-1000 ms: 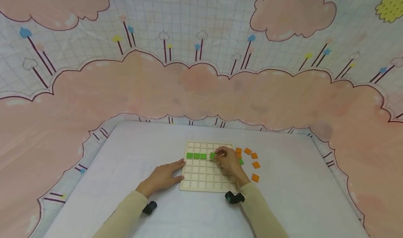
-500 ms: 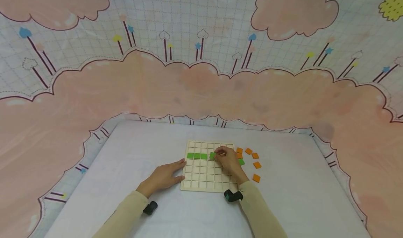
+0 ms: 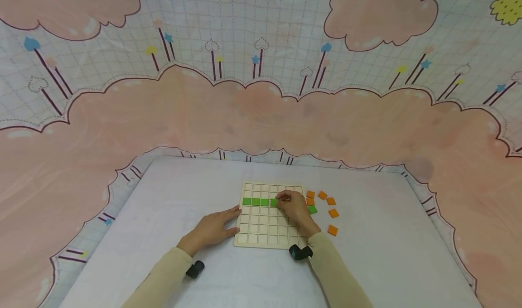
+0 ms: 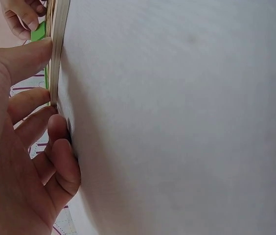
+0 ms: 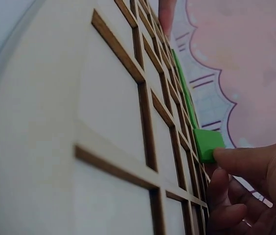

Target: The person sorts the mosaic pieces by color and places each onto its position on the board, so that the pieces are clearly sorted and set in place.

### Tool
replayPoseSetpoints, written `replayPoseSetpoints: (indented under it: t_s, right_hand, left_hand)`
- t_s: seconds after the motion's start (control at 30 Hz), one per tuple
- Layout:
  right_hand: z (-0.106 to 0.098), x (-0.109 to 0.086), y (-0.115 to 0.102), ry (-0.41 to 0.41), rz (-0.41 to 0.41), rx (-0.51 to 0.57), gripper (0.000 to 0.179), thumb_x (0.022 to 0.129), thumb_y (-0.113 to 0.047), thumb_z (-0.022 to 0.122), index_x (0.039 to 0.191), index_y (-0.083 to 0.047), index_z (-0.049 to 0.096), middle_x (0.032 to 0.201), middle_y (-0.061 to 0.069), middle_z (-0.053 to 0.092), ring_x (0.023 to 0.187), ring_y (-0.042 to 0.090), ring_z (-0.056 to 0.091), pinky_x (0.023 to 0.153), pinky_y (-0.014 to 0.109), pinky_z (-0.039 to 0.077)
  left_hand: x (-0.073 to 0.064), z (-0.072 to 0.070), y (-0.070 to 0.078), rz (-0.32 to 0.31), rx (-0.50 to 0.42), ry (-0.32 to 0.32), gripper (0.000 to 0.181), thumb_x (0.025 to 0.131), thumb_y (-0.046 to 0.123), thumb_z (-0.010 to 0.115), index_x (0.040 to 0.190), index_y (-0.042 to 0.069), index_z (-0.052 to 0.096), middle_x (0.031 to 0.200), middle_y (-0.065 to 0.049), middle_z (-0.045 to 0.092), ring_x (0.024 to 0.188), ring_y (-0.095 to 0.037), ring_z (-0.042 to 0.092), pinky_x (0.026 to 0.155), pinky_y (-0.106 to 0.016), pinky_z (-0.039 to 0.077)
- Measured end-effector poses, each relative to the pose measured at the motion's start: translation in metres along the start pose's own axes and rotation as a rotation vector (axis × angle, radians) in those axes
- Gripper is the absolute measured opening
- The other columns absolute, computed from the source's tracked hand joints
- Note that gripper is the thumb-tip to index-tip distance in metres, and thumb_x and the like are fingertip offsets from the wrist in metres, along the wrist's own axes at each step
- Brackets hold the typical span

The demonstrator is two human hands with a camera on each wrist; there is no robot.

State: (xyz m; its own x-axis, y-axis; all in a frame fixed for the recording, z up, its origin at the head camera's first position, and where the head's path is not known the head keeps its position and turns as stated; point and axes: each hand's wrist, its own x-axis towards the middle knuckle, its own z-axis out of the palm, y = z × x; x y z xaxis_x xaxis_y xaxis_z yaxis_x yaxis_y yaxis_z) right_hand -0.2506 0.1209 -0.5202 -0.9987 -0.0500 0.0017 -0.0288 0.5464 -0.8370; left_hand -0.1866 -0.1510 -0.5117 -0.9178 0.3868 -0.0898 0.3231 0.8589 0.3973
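Note:
A pale wooden grid board point(image 3: 263, 230) lies on the white table, with several rows of square cells. In its second row from the far edge, 3 green square tiles point(image 3: 256, 202) sit side by side from the left. My right hand point(image 3: 295, 208) pinches another green tile point(image 5: 208, 145) between thumb and fingers. That tile stands tilted up at the row's fourth cell, beside the laid ones. My left hand point(image 3: 212, 228) rests against the board's left edge, thumb and fingers spread; in the left wrist view its thumb point(image 4: 33, 58) touches the rim.
Right of the board lie several loose orange tiles point(image 3: 333, 213) and a green tile point(image 3: 312, 209), partly behind my right hand. White cloth covers the table point(image 3: 175, 181). A patterned curtain point(image 3: 253, 113) hangs behind it.
My right hand has shifted slightly left and lowered the green tile toward the row, closing the gap to the third tile. The left hand stays in place.

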Motion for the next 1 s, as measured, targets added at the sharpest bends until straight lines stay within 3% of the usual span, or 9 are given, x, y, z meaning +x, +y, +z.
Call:
replayPoseSetpoints:
  t_s: [0.4,0.63,0.87,1.0]
  right_hand:
    - [0.0043,-0.0004,-0.0016,0.029,-0.037,-0.079,0.009,0.086,-0.009,0.072,0.093,-0.014,0.074,0.088,0.002,0.070,0.075,0.014,0.058,0.069,0.027,0.048]
    - [0.0034,-0.0021,-0.0025,0.017,-0.011,-0.100,0.011,0.086,-0.012,0.072,0.096,-0.014,0.076,0.091,0.002,0.072,0.082,0.015,0.061,0.073,0.030,0.051]
    - [0.0015,-0.0025,-0.0050,0.007,0.056,-0.037,0.016,0.086,-0.015,0.072,0.102,-0.013,0.074,0.093,0.003,0.068,0.083,0.016,0.060,0.073,0.028,0.050]
    - [-0.0011,-0.0049,-0.0057,-0.020,0.051,-0.013,0.016,0.088,-0.017,0.071,0.103,-0.012,0.073,0.096,0.004,0.069,0.084,0.017,0.061,0.072,0.028,0.050]
  left_hand:
    - [-0.0013,-0.0006,0.0004,-0.001,0.003,0.004,0.060,0.090,0.040,0.069,0.144,0.020,0.051,0.155,0.005,0.043,0.136,-0.029,0.050,0.109,-0.050,0.045]
    - [-0.0008,0.0002,0.0001,-0.003,0.005,-0.002,0.061,0.091,0.040,0.068,0.145,0.021,0.050,0.155,0.005,0.042,0.137,-0.029,0.050,0.110,-0.050,0.044]
    - [-0.0007,0.0011,-0.0014,-0.004,0.005,-0.006,0.061,0.091,0.041,0.068,0.146,0.022,0.049,0.156,0.007,0.041,0.138,-0.029,0.049,0.110,-0.050,0.044]
    - [-0.0013,0.0014,-0.0018,-0.002,-0.001,-0.007,0.061,0.091,0.041,0.068,0.146,0.021,0.049,0.156,0.006,0.041,0.138,-0.029,0.049,0.110,-0.050,0.044]
